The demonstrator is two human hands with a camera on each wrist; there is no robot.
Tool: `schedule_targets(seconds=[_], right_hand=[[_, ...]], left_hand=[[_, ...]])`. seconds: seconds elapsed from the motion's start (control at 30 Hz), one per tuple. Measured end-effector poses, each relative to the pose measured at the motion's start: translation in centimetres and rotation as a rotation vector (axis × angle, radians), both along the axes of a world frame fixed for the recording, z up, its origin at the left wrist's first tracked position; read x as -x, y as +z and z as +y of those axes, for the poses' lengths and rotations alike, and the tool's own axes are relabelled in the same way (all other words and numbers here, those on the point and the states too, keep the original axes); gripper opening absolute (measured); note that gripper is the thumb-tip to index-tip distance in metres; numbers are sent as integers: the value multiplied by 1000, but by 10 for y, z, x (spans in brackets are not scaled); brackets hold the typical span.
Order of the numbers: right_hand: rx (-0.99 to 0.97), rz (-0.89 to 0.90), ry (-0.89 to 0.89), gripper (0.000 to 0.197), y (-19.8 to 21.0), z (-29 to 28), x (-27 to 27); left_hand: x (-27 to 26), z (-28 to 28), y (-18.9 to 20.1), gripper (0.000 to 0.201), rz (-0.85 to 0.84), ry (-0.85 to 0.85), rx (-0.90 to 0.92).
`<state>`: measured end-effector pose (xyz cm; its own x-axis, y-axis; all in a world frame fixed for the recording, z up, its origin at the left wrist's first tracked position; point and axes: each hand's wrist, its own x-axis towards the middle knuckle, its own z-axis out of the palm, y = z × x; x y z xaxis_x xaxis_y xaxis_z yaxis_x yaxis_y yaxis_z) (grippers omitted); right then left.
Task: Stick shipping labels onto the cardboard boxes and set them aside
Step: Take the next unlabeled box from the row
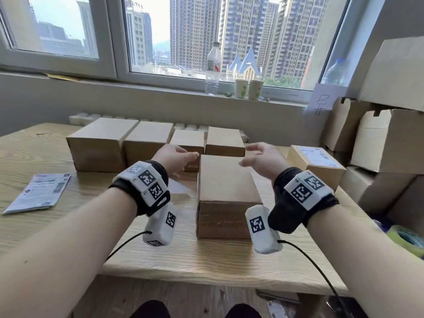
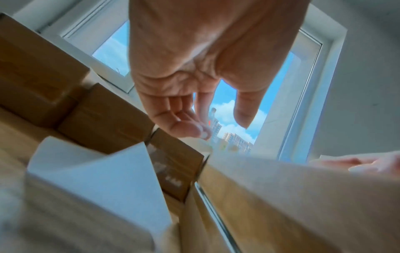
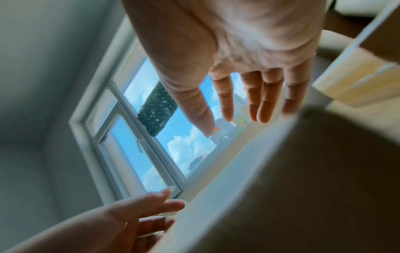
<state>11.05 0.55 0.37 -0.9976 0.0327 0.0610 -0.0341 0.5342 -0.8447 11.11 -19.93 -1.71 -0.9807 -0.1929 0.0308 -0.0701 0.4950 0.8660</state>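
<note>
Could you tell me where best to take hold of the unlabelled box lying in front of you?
Probably by its two long side walls, a hand from each side: the box lies lengthwise, with the left hand and right hand open either side of its far end.

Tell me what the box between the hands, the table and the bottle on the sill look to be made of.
Box between the hands: plain brown cardboard, matte, with a seam visible across its near face.
Table: pale wood or a wood-look surface, with visible grain lines; which one is unclear.
Bottle: clear plastic by the look, see-through with a ribbed lower body and a pale cap.
</note>
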Motion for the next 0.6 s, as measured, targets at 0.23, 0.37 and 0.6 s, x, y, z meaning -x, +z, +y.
schedule_targets(seconds=[0.23, 0.37, 0.6], right_hand=[[-70, 86, 218, 25, 42, -104, 3], [-130, 25, 323, 22, 27, -175, 5], [-179, -95, 452, 22, -10, -273, 8]], left_hand=[[0, -80, 26, 28, 79, 127, 92], [-10, -137, 22, 25, 56, 226, 76], [-38, -241, -5, 29, -20, 453, -76]])
